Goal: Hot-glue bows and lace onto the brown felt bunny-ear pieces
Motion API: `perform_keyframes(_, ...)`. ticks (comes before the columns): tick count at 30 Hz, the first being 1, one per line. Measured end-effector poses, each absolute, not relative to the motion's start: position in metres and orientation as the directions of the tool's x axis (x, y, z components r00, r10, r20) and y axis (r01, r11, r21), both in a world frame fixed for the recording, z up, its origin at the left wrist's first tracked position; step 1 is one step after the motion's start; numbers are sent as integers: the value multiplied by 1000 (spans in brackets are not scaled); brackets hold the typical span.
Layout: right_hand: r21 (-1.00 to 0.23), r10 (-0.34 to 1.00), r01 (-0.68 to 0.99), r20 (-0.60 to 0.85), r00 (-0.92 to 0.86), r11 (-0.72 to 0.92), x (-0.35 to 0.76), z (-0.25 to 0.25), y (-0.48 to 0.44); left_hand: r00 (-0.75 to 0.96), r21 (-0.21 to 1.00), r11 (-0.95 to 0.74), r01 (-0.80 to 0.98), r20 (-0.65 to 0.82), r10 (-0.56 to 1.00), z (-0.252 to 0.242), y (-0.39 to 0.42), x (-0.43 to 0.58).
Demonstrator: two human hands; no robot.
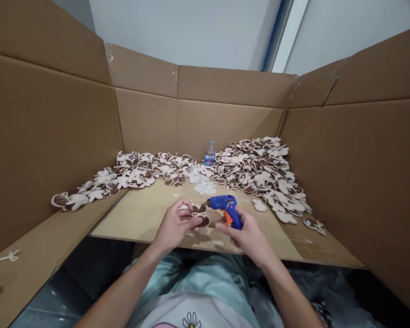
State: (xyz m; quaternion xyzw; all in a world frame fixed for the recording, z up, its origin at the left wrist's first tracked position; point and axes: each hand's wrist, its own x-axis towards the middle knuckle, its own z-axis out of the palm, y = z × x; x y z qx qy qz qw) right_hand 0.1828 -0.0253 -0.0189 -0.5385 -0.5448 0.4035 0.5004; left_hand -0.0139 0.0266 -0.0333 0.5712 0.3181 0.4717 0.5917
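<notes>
Between the fingers and thumb of my left hand (pixel 177 224) is a brown, rabbit-shaped felt piece (pixel 202 220) with a pale cord bow across its middle. My right hand (pixel 246 233) grips a blue glue gun (pixel 222 203) with an orange trigger. The gun's nozzle points left and sits right at the top of the brown piece; whether it touches cannot be made out. A single pale felt piece (pixel 259 205) lies on the board just beyond my right hand.
Brown and pale felt pieces are heaped at left (pixel 136 171) and right (pixel 256 164). Between them are small white parts (pixel 203 182) and a water bottle (pixel 209 154). Cardboard walls (pixel 225 89) enclose the board (pixel 140 214). Cord scraps (pixel 8 256) lie far left.
</notes>
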Motion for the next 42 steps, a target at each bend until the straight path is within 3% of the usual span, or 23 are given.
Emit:
perform_keyframes(5, -988, 992, 104, 122, 40, 117, 169, -20, -32, 436, 955, -40, -292, 170, 884, -32, 11, -1)
perform_keyframes(10, -993, 993, 6, 119, 8, 119, 170, -18, -37, 413, 948, -95, -305, 221, 883, -32, 6, -3)
perform_keyframes(17, -992, 992, -67, 102, 80, 107, 166, -18, -40, 418, 918, 63, -392, 117, 901, -36, -4, 8)
perform_keyframes(24, -992, 990, -73, 100, 101, 108, 163, -19, -42, 404, 952, -11, -305, 140, 904, -28, -13, 4)
perform_keyframes(32, -950, 962, 206, 258, 88, 236, 173, -4, -50, 310, 968, -54, -245, 131, 942, -14, -9, -12)
perform_keyframes(38, -830, 919, 495, 368, 142, 256, 189, -2, -54, 214, 968, -111, -225, 161, 963, -7, -4, -22)
perform_keyframes(42, -774, 916, 583, 383, 123, 246, 193, -2, -54, 189, 967, -131, -218, 174, 967, -6, -3, -24)
